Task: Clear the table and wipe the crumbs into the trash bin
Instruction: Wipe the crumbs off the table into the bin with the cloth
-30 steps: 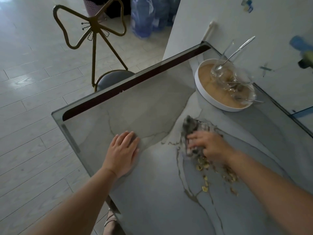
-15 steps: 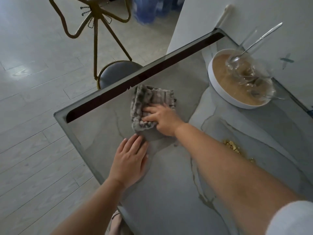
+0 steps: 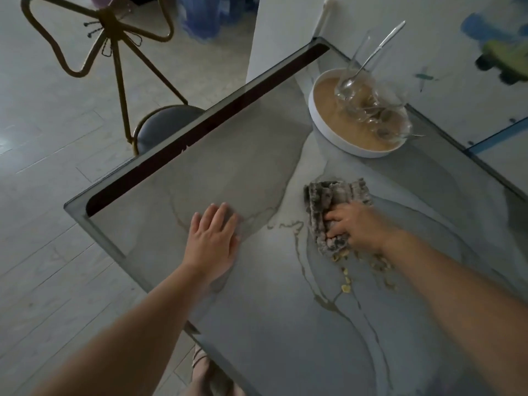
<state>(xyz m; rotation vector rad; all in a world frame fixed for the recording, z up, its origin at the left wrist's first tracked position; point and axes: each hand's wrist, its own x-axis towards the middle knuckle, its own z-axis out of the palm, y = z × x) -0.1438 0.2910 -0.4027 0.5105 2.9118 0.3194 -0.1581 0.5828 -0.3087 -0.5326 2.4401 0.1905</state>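
Note:
A grey marbled table [image 3: 257,324] fills the view. My right hand [image 3: 357,227] presses a crumpled grey cloth [image 3: 328,207] onto the table, fingers curled into its folds. Yellow crumbs [image 3: 346,281] lie scattered just below the cloth and beside my right wrist. My left hand [image 3: 213,241] rests flat on the tabletop to the left, fingers straight, holding nothing. No trash bin shows in this view.
A white round tray [image 3: 323,124] at the far right holds glass bowls [image 3: 371,110] and a spoon [image 3: 368,58]. A chair [image 3: 165,124] with a gold bow-shaped back stands past the table's far edge. A wall [image 3: 428,38] runs along the right side.
My right hand swept the cloth from the table's far left part back to the right, down against the crumbs. My left hand stayed flat on the table.

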